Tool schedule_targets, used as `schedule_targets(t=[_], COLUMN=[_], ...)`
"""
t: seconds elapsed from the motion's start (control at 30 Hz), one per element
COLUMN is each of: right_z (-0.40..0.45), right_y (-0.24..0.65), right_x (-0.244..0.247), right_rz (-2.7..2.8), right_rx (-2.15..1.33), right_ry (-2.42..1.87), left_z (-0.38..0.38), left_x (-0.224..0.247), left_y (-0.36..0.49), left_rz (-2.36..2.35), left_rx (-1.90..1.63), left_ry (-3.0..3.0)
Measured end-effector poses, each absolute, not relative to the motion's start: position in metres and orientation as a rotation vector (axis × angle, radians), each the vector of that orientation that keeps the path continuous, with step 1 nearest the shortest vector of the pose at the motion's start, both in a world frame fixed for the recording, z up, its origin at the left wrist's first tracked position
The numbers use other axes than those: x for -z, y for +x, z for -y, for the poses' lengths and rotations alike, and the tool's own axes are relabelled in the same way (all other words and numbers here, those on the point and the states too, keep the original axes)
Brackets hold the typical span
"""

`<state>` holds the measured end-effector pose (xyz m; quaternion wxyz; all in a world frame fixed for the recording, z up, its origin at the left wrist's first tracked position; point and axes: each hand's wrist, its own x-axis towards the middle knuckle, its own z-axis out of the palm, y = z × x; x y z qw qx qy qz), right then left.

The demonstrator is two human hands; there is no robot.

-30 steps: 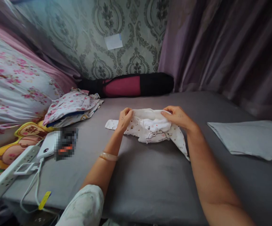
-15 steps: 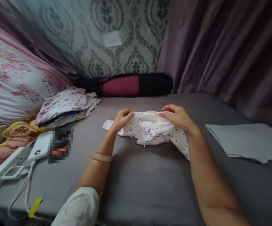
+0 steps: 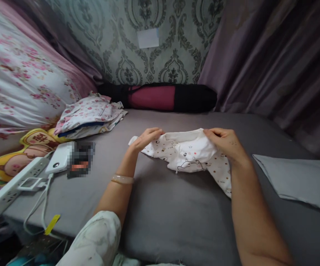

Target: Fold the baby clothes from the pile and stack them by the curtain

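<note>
We pinch the ends of the shirt's (image 3: 195, 151) white edge (image 3: 183, 136) between left-hand (image 3: 148, 139) and right-hand (image 3: 228, 143) fingertips, presumably to draw it taut, over the grey sheet (image 3: 173, 214), the cloth looking soft and rumpled, white with small brown prints (image 3: 162, 150) and a cartoon drawing (image 3: 191, 165) in front.

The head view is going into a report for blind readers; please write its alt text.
A person's left hand and right hand hold the far edge of a white printed garment over a grey surface. A pile of printed cloth lies left, a pale folded item right, and a black-and-red bag behind.
</note>
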<state>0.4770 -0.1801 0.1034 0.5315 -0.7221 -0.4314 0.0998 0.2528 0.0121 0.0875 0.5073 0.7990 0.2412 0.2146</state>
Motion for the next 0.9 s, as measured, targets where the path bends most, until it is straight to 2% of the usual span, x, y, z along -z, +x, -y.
schedule_targets(t=[0.13,0.53,0.73,0.9], right_z=[0.180,0.176,0.184,0.192], right_y=[0.478,0.481,0.478,0.474], right_x=[-0.101,-0.096,-0.111,-0.134], right_rz=[0.976,0.888,0.974,1.110], right_rx=[-0.323,-0.438,-0.553,-0.567], right_ry=[-1.686,-1.684,-1.677,-1.691], left_z=[-0.015,-0.026,-0.023,-0.019], left_x=[-0.086,-0.077,-0.082,-0.105], left_y=[0.246,0.243,0.241,0.242], left_rz=[-0.407,-0.379,-0.406,-0.421], left_rx=[-0.396,-0.487,-0.650,-0.798], left_ry=[1.878,1.855,1.805,1.845])
